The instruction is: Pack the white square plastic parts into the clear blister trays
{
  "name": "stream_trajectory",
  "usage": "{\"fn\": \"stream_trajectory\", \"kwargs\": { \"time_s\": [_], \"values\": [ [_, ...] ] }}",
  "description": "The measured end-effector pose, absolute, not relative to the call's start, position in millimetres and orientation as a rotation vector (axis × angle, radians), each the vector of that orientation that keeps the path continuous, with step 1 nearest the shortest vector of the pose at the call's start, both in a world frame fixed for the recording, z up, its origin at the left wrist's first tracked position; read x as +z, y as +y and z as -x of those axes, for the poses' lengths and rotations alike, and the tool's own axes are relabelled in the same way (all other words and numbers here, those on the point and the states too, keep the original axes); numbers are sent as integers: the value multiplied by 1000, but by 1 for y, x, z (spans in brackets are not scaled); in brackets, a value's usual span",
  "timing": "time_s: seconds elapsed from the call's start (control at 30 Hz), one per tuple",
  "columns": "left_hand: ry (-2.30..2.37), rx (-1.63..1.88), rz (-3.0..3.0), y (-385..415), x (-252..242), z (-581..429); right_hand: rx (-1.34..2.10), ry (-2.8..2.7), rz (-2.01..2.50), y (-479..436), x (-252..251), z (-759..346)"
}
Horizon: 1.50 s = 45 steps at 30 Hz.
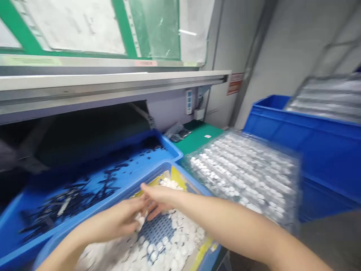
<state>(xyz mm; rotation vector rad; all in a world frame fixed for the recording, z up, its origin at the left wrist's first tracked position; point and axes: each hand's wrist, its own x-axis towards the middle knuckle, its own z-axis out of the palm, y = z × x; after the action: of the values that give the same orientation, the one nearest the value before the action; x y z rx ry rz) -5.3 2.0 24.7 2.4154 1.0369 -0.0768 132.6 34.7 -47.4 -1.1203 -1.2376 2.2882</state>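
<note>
Both my hands meet over a blue perforated basket (158, 168) holding several small white round parts (180, 229). My left hand (124, 220) is curled, pinching a white part at its fingertips. My right hand (158, 199) reaches across from the right, fingers bent and touching the left hand's fingertips; what it holds is blurred. Yellow card lies at the basket's far end.
A blue tray (93, 180) with black bits lies to the left under a grey shelf. A clear blister tray (248, 173) filled with white parts sits to the right on a green mat. Blue crates (304, 131) stand further right, with more clear trays on top.
</note>
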Motion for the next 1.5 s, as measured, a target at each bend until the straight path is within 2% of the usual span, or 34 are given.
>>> {"fn": "stream_trajectory", "kwargs": {
  "time_s": [0.1,0.2,0.4,0.77,1.5],
  "values": [
    [1064,105,-2333,6,31,11,2507,-1067,806,28,-40,-134],
    [1139,181,-2265,3,43,9,2542,-931,764,23,-21,-137],
    [1189,181,-2310,-3,57,9,2504,-836,860,14,7,-140],
    [1272,311,-2108,-2,62,15,2445,-804,908,14,15,-142],
    [1151,326,-1961,-3,63,14,2390,-956,1145,10,16,-141]
  ]
}}
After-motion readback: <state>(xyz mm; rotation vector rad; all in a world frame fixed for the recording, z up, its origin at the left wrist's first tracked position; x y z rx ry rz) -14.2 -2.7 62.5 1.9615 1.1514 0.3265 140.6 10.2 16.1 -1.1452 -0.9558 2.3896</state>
